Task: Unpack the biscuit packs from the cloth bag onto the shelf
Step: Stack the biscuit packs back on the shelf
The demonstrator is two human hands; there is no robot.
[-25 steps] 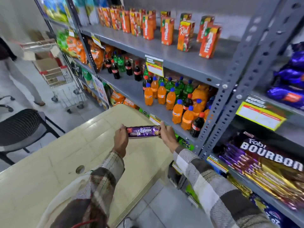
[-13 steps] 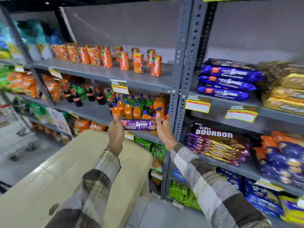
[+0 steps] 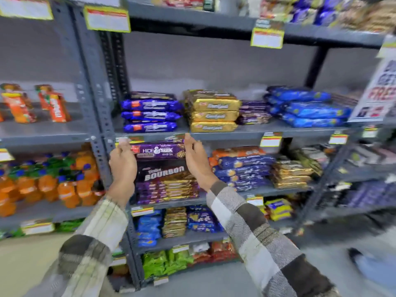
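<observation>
A long purple Hide & Seek biscuit pack (image 3: 158, 150) is held level between my two hands. My left hand (image 3: 122, 162) grips its left end and my right hand (image 3: 196, 156) grips its right end. The pack hangs just below the front edge of a grey shelf (image 3: 246, 132). On that shelf, right above the pack, lies a stack of matching blue-purple Hide & Seek packs (image 3: 150, 115). The cloth bag is out of view.
Gold packs (image 3: 213, 115) and blue packs (image 3: 308, 109) fill the same shelf to the right. Bourbon packs (image 3: 165, 183) sit on the shelf below, behind my hands. A grey upright post (image 3: 94, 99) stands left, with orange drink bottles (image 3: 49, 185) beyond. A beige table (image 3: 19, 260) is at lower left.
I have turned right toward the biscuit shelves and away from the table. Both hands have carried the pack upward, close to the shelf with the matching packs.
</observation>
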